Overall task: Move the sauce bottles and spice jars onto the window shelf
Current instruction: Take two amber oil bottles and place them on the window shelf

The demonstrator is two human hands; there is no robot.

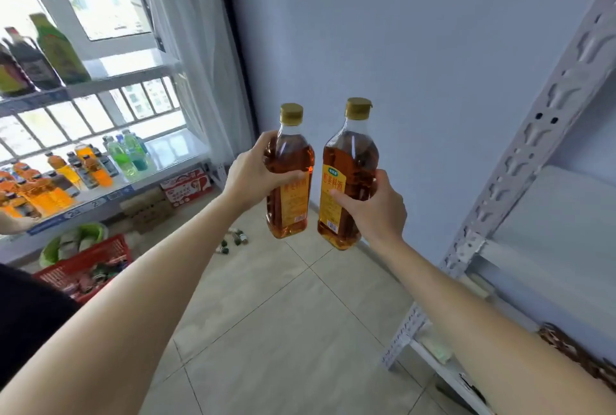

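Left hand (255,174) and right hand (373,206) each grip an amber bottle, left bottle (289,178) and right bottle (348,178); fingers cover part of both labels; shelf bottles (40,58) far left blurred.

Open air ahead, crowded shelving at the window

Both hands hold bottles in open air over bare floor tiles (286,331). The upper window shelf (110,83) has free room right of the green bottle (58,48); the lower shelf (173,154) is packed with drink bottles (96,164) except its right end. A white metal rack (520,161) stands close on the right.
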